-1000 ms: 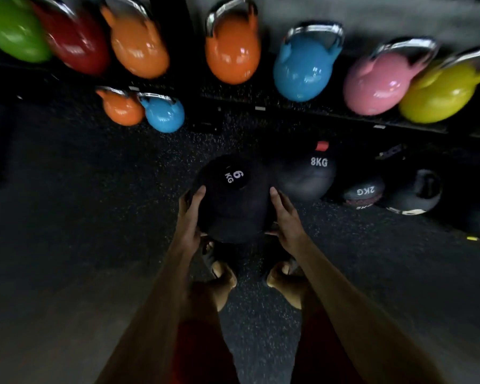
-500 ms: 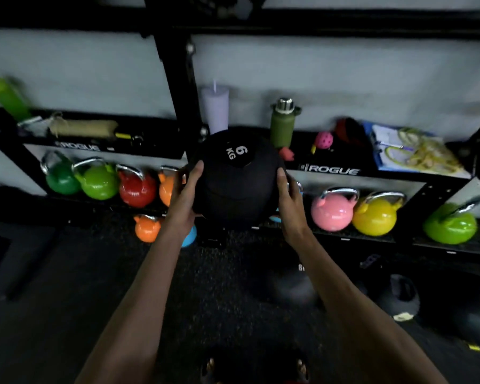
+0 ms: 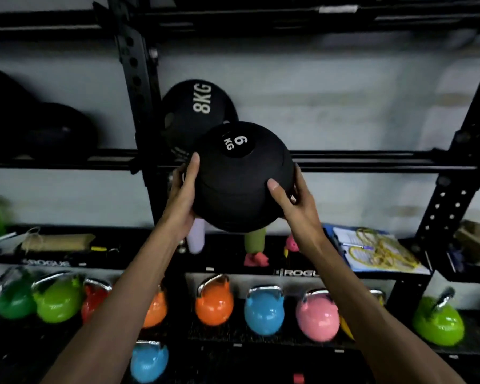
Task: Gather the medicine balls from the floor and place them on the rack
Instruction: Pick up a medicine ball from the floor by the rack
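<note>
I hold a black 6 KG medicine ball [image 3: 241,176] in the air between both hands, just in front of the black rack's upper rail [image 3: 372,157]. My left hand [image 3: 182,195] cups the ball's left side and my right hand [image 3: 294,202] its right side, fingers curved round it. Behind it a black 8KG medicine ball [image 3: 197,112] sits on that rail beside the rack upright [image 3: 137,87]. Two more dark balls [image 3: 58,128] rest on the rail further left.
A lower shelf [image 3: 139,259] holds bottles, a clipboard with yellow bands [image 3: 377,249] and oddments. Below it stands a row of coloured kettlebells [image 3: 263,310]; a blue one [image 3: 148,361] sits on the floor. The rail to the right of the 8KG ball is bare.
Both hands have lifted the 6 KG ball from the floor up to the height of the upper rail. My view has tilted up from the floor to the rack.
</note>
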The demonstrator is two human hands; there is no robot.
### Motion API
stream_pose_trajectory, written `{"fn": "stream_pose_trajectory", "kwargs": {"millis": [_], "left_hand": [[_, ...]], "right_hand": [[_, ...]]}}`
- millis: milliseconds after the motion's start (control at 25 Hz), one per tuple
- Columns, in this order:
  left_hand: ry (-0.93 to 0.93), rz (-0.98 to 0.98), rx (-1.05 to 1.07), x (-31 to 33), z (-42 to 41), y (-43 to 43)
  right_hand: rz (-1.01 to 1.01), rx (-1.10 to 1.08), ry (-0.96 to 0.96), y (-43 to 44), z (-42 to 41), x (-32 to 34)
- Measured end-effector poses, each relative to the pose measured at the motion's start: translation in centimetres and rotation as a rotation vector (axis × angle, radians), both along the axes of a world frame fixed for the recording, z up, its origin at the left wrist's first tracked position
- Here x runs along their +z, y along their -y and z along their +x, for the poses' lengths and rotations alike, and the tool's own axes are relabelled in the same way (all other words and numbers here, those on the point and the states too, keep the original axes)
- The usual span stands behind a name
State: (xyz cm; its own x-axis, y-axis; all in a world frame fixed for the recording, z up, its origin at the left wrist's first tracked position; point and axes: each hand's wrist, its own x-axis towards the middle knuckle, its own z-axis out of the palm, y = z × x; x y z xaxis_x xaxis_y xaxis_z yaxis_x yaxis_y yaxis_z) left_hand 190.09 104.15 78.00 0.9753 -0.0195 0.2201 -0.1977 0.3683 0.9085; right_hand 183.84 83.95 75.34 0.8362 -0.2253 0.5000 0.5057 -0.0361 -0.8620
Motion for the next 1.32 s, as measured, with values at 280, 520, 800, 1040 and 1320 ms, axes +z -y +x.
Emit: {"fn": "stream_pose_trajectory", "kwargs": {"millis": [280,520,800,1040,1320], "left_hand": [[0.103,0.041,-0.014,7.0,9.4,6.9],[0.036,0.003,0.138,7.3,16.7,11.0],[0.367,0.237,0.343,6.2,19.0,13.0],[0.764,0.802,0.375,4.4,20.2,14.1],[0.733,0.920,0.608,5.7,21.6,17.2]], "right_hand": [[-0.142,-0.084,0.127,5.8,7.8,7.6],[-0.189,-0.098,0.108,8.9,13.9,6.8],[-0.203,-0.199,0.080,10.0,18.1,6.3],[-0.136,-0.308,0.009,11.8,23.0,6.6],[-0.160,-0.271,-0.022,13.9,24.7,5.3]]}}
